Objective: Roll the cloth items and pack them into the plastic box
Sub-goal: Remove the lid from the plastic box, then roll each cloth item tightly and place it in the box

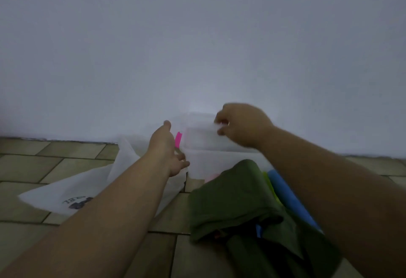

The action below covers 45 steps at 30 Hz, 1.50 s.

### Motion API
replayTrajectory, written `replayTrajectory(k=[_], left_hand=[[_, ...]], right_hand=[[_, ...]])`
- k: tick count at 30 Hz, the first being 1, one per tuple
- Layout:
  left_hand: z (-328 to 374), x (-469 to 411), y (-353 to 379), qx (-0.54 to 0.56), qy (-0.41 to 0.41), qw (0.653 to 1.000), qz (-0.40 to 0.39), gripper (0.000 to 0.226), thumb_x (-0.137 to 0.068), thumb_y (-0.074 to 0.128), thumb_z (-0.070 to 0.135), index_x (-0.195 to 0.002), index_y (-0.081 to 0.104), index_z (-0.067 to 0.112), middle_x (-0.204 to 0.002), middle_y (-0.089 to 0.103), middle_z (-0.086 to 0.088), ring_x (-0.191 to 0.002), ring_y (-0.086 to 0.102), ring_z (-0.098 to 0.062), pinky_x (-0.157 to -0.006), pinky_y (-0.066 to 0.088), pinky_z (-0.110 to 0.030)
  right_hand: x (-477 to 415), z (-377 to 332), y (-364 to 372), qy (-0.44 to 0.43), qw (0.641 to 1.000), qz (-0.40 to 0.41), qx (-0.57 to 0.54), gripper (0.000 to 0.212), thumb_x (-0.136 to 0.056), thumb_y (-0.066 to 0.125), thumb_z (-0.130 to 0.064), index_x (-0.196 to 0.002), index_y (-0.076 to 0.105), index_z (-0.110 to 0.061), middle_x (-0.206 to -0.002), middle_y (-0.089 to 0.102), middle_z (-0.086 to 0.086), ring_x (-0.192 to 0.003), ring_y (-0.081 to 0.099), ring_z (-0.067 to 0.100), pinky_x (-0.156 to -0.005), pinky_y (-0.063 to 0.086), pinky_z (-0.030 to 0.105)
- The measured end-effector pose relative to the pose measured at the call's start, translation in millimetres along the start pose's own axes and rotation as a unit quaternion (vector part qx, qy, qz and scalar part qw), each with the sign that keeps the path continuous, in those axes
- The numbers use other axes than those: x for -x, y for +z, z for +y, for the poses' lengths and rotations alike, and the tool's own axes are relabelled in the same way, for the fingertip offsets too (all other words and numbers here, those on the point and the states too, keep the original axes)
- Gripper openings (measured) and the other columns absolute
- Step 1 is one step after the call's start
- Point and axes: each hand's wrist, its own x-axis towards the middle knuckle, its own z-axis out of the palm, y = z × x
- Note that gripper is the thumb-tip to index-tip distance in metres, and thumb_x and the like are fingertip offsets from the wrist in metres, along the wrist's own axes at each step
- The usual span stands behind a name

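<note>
A clear plastic box (pixel 206 163) stands on the tiled floor against the wall, with a pink clip (pixel 178 139) on its left side. My right hand (pixel 241 125) grips the box's translucent lid (pixel 202 137), which is tilted up above the box. My left hand (pixel 169 149) is beside the box's left side, fingers apart, holding nothing. In front of the box lies a pile of cloth: an olive green garment (pixel 237 198) on top, with blue cloth (pixel 290 198) and a yellow-green strip (pixel 271 184) beside it. The picture is blurred.
A white plastic bag (pixel 72 192) with dark print lies on the floor to the left, partly under my left forearm. A plain pale wall (pixel 197 47) rises right behind the box. Beige floor tiles (pixel 44 163) stretch to the left and in front.
</note>
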Motion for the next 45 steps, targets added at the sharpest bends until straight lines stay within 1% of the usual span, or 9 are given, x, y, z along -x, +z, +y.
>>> replayTrajectory(k=[4, 9, 16, 26, 35, 37, 40, 43, 45], left_hand=[[-17, 1, 6, -0.224, 0.051, 0.973, 0.011, 0.039, -0.092, 0.055, 0.019, -0.129, 0.045, 0.011, -0.089, 0.046, -0.001, -0.090, 0.051, -0.024, -0.079, 0.044, -0.042], [-26, -12, 4, -0.320, 0.124, 0.939, 0.007, 0.058, -0.095, 0.049, 0.015, -0.147, 0.027, 0.021, -0.143, 0.041, -0.006, -0.107, 0.050, -0.025, -0.075, 0.044, -0.034], [-29, -15, 1, -0.348, 0.151, 0.925, -0.005, 0.058, -0.095, 0.047, 0.020, -0.149, 0.024, 0.024, -0.146, 0.039, -0.004, -0.116, 0.048, -0.027, -0.083, 0.043, -0.033], [-26, -18, 1, -0.363, 0.132, 0.923, 0.004, 0.057, -0.096, 0.048, 0.018, -0.148, 0.024, 0.020, -0.152, 0.032, 0.001, -0.109, 0.053, -0.026, -0.067, 0.041, -0.030], [-29, -4, 0, -0.366, 0.157, 0.917, 0.014, 0.056, -0.096, 0.049, 0.024, -0.147, 0.027, 0.020, -0.151, 0.033, 0.000, -0.111, 0.050, -0.023, -0.082, 0.045, -0.033], [-33, 5, -4, -0.383, 0.199, 0.902, 0.029, 0.060, -0.094, 0.053, 0.032, -0.147, 0.025, 0.024, -0.149, 0.031, -0.004, -0.115, 0.046, -0.024, -0.087, 0.040, -0.032], [-46, 21, -13, -0.424, 0.292, 0.857, 0.023, 0.063, -0.089, 0.060, 0.037, -0.144, 0.031, 0.029, -0.146, 0.022, -0.004, -0.107, 0.044, -0.017, -0.086, 0.035, -0.029], [-76, 40, -18, -0.517, 0.300, 0.798, -0.070, 0.065, -0.081, 0.062, 0.051, -0.138, 0.035, 0.034, -0.144, 0.019, 0.002, -0.120, 0.046, -0.025, -0.093, 0.040, -0.033], [-102, 49, -18, -0.605, 0.225, 0.747, -0.159, 0.083, -0.074, 0.057, 0.068, -0.144, 0.024, 0.038, -0.151, 0.012, 0.003, -0.131, 0.037, -0.029, -0.101, 0.035, -0.037]], right_hand=[[8, 29, -73, 0.048, 0.992, 0.096, -0.059, 0.026, -0.080, 0.072, -0.025, -0.105, 0.070, -0.020, -0.090, 0.063, -0.003, -0.083, 0.054, 0.015, -0.070, 0.032, 0.021], [92, 109, -120, 0.166, 0.981, 0.097, -0.004, 0.015, -0.077, 0.075, -0.029, -0.089, 0.066, -0.029, -0.073, 0.055, -0.022, -0.065, 0.050, 0.002, -0.061, 0.034, 0.024], [171, 172, 0, 0.277, 0.949, -0.128, 0.079, 0.026, -0.079, 0.072, -0.023, -0.105, 0.068, -0.021, -0.099, 0.062, 0.002, -0.093, 0.057, 0.023, -0.080, 0.043, 0.032], [160, 169, 59, 0.236, 0.950, -0.168, 0.119, 0.035, -0.079, 0.057, -0.008, -0.110, 0.060, -0.022, -0.108, 0.059, 0.005, -0.100, 0.056, 0.027, -0.086, 0.047, 0.036], [170, 159, 54, 0.287, 0.941, -0.144, 0.107, 0.048, -0.082, 0.056, -0.010, -0.129, 0.053, -0.020, -0.119, 0.053, 0.009, -0.110, 0.052, 0.029, -0.091, 0.044, 0.036], [171, 152, 49, 0.294, 0.948, -0.098, 0.069, 0.046, -0.081, 0.058, -0.011, -0.126, 0.056, -0.017, -0.120, 0.054, 0.012, -0.108, 0.053, 0.031, -0.089, 0.043, 0.036], [170, 137, 35, 0.341, 0.939, -0.009, -0.045, 0.014, -0.084, 0.060, -0.027, -0.088, 0.063, -0.014, -0.096, 0.065, 0.011, -0.081, 0.059, 0.025, -0.068, 0.043, 0.032], [169, 108, 32, 0.442, 0.840, -0.133, -0.287, 0.040, -0.083, 0.058, -0.053, -0.090, 0.063, -0.015, -0.094, 0.067, 0.008, -0.083, 0.063, 0.025, -0.072, 0.050, 0.035], [170, 91, 40, 0.417, 0.854, -0.195, -0.242, 0.049, -0.084, 0.051, -0.061, -0.101, 0.058, -0.016, -0.108, 0.062, 0.011, -0.094, 0.058, 0.027, -0.081, 0.046, 0.037]])
